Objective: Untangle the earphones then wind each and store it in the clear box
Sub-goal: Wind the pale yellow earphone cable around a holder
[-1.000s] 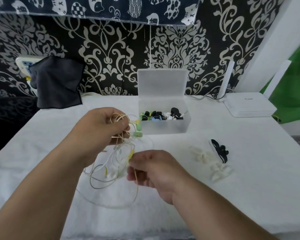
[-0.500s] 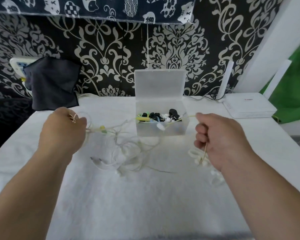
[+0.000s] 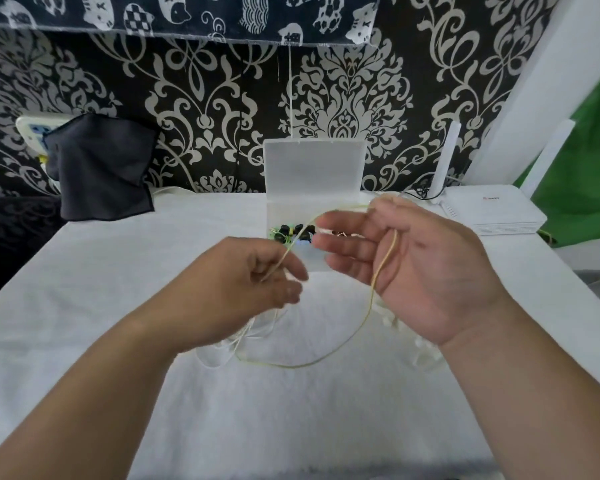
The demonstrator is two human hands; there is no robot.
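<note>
The hands, spread wide before, have come together just near of the box [image 3: 314, 168]. The left hand [image 3: 253, 282] pinches a thin pale-yellow cord [image 3: 371, 296] that arcs over the right hand [image 3: 426, 268], fingers straight and relaxed, crosses its palm and loops down to the white tabletop [image 3: 118, 289].

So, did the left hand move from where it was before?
Yes. The left hand moved right: it was well left of the clear box, and now it is in front of the box's left edge, pinching the yellow cable.
</note>
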